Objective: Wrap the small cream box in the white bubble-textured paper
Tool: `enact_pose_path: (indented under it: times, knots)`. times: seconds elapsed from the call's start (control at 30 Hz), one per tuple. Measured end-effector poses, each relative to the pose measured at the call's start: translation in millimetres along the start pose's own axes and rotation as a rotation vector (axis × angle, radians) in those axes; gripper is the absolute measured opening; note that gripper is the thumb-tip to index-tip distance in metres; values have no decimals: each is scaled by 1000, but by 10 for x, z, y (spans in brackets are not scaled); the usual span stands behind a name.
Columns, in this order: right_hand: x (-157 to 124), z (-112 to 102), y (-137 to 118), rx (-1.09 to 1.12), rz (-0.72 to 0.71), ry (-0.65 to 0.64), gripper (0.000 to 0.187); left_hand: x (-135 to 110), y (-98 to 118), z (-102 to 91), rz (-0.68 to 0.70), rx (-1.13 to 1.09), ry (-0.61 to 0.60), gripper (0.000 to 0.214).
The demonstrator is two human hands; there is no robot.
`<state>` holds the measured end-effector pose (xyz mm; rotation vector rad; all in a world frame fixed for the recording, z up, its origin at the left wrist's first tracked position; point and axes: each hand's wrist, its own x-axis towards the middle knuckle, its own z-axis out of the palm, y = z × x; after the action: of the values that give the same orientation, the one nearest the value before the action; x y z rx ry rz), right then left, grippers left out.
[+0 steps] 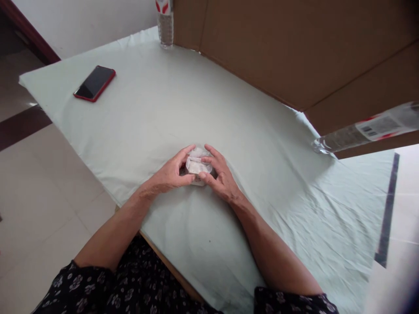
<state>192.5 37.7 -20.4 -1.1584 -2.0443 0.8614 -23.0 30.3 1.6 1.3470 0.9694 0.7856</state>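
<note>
Both my hands meet at the middle of the table around a small whitish packet [195, 165] that looks like clear plastic wrapped over something pale and brownish. My left hand [170, 173] grips its left side with fingers curled over the top. My right hand [220, 176] pinches its right side with thumb and fingers. The packet rests on or just above the pale green cloth [157, 113] that covers the table. What is inside the wrap is too small to name.
A red-cased phone [94, 83] lies face up at the far left of the cloth. A plastic water bottle [165, 24] stands at the far edge. A large cardboard box [294, 48] fills the upper right, with another bottle [366, 131] beside it. Tiled floor lies to the left.
</note>
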Motion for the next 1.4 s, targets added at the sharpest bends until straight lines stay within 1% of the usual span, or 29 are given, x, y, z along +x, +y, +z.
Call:
enact_pose_path:
  times: [0.13,0.23,0.3,0.37,0.47,0.67,0.7,0.77,0.83,0.9,0.97,1.03,1.1,1.23,1.3,1.4]
  knots:
    - [22,-7,-6,31,4,-44,54,7,8,9,-46,-110,-33,95]
    - [3,18,-33,77,14,14,61,15,29,15,-84,-165,-24,100]
    - [-20,36,-46,114,10,63,63,17,42,14,-92,-167,-15,101]
    - [-38,45,-47,137,0,83,60,17,49,10,-97,-161,-23,102]
    - [-34,41,-34,125,-1,59,55,15,42,-1,-102,-151,-27,103]
    - [5,27,-48,74,14,-2,57,29,-45,-18,-91,-156,-33,99]
    - [1,31,-55,78,13,1,56,31,-53,-18,-92,-156,-32,98]
    - [-18,41,-62,114,12,53,56,31,-51,-14,-90,-169,-27,98]
    - [-37,46,-52,174,28,131,60,28,-27,-6,-89,-188,-20,101]
    - [-48,42,-27,241,73,164,72,24,3,3,-91,-198,-12,103]
    - [-47,35,-2,294,132,123,83,23,18,9,-98,-192,-10,104]
    - [-42,40,9,338,173,80,89,27,7,12,-99,-186,-15,103]
    - [-42,69,2,362,191,89,87,34,-21,17,-85,-169,1,102]
    - [-71,166,-47,331,211,199,77,50,-58,29,-51,-129,55,96]
    - [-95,201,-71,299,222,216,74,54,-49,25,-63,-119,57,94]
    - [-123,202,-91,259,227,225,73,59,-15,2,-83,-113,41,98]
